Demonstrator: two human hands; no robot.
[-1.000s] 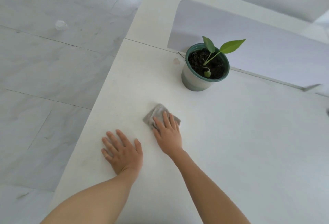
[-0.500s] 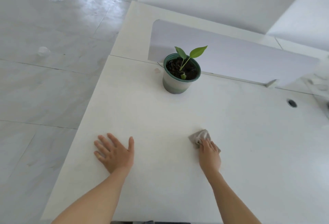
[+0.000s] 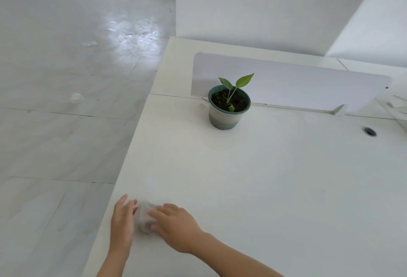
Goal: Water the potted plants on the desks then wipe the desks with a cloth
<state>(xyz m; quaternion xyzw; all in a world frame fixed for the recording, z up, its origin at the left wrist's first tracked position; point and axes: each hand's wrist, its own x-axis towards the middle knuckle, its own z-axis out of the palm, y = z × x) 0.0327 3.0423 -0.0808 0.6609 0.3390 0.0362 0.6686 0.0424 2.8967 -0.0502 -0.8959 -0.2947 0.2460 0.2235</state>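
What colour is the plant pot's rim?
Dark green, topping the pale green-banded plant pot; head view.

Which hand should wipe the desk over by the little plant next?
Probably the right hand: it rests on the cloth, and most of the desk, with the potted plant, stretches to its side. The left hand lies beside the cloth at the desk's left edge.

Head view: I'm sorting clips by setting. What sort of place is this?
Probably an office: a white desk with a divider screen along its back edge, a round cable hole, and a potted plant.
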